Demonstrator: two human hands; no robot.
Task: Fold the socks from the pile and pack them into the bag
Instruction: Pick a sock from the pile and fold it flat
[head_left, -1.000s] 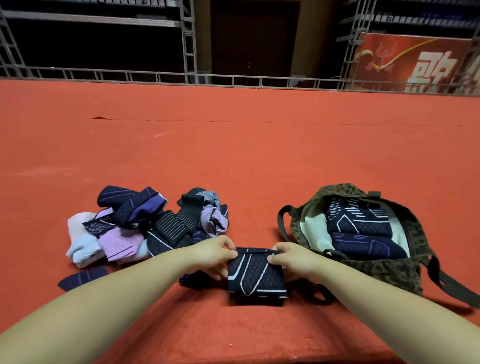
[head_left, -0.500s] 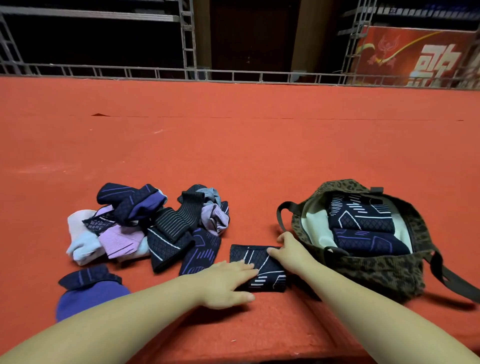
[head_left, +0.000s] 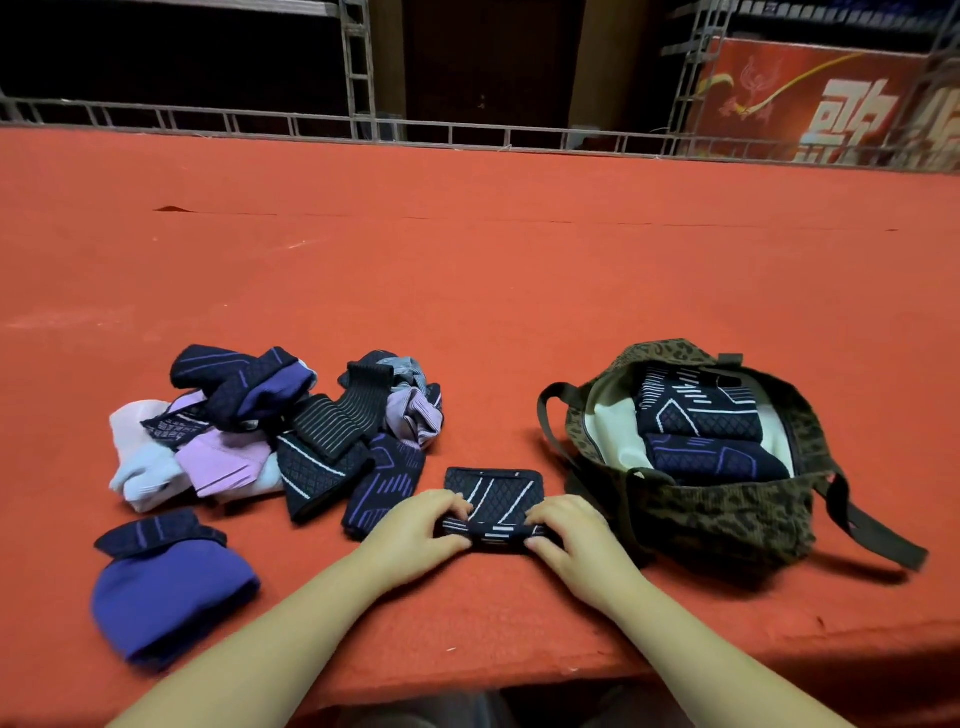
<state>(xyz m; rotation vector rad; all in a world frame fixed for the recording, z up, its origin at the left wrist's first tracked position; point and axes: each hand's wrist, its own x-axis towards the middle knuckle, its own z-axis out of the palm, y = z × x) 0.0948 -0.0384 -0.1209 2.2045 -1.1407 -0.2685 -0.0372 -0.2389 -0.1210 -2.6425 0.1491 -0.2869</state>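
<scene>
Gripping the near edge of a dark folded sock (head_left: 493, 499): left hand (head_left: 415, 530) and right hand (head_left: 571, 535), fingers curled over it, thumbs tucked beneath. Lying flat on red cloth (head_left: 467, 291), between the sock pile (head_left: 270, 426) left and the open bag (head_left: 727, 514) right.

Tabletop (head_left: 493, 291) was orange-red. Folded sock (head_left: 493, 499) under the hands was dark navy, diamond quilting, white diagonal lines, white dashes on the near edge. Pile (head_left: 270, 431) mixed navy with purple lines, black with thin grey stripes, pale pink, lilac, white-blue. Separate sock (head_left: 166, 597) was solid purple with a navy striped cuff. Bag (head_left: 727, 519) was olive-brown leopard print, cream lining, dark straps; socks inside (head_left: 701, 426) were navy with white and purple lines. Banner (head_left: 810, 98) was red with white characters.
</scene>
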